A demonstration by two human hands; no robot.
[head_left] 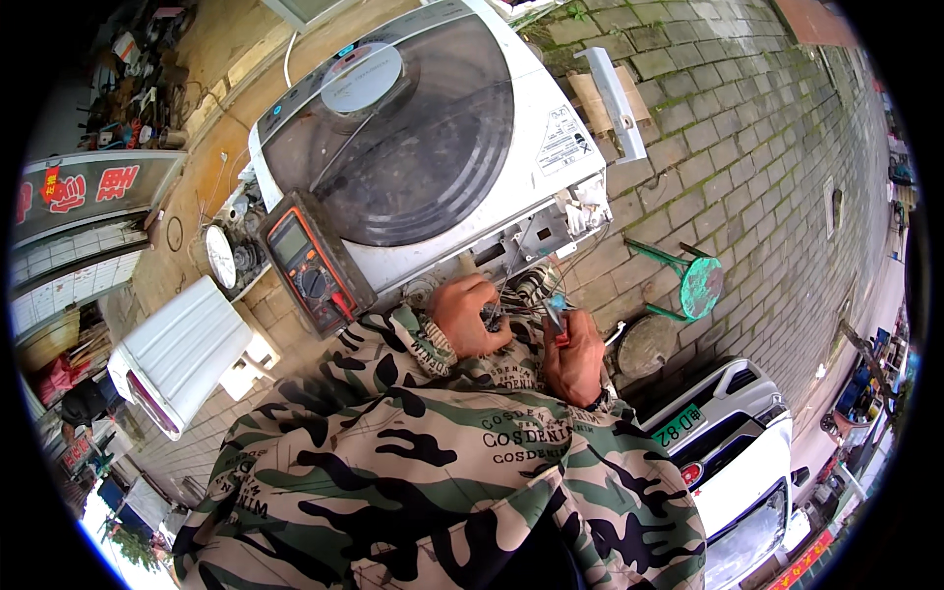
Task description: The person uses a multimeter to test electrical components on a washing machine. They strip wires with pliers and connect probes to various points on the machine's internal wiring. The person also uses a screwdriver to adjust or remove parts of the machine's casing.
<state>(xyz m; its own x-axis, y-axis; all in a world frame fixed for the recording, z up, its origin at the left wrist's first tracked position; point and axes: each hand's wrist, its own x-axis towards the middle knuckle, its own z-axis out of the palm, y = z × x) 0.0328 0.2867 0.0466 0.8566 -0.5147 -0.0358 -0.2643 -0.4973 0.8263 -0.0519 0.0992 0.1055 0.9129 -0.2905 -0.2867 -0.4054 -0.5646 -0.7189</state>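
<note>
A white top-loading washing machine (536, 98) with a dark see-through lid stands before me, its near panel open and showing metal plates and wiring. My left hand (470, 317) is closed by the open panel, fingers curled round thin dark wires (503, 300). Close by on the right, my right hand (576, 362) is shut on a small hand tool (557, 317) with blue and red parts; its exact kind is unclear. The tool's tip points toward the wires. A black and orange multimeter (313, 267) leans on the machine's near left corner.
A green stool (700, 287) and a round slab (647, 346) stand right on the brick paving. A white car (737, 462) is parked at lower right. Left are a white appliance casing (187, 349) and a round white-faced part (220, 258). A metal strip (618, 103) lies beyond.
</note>
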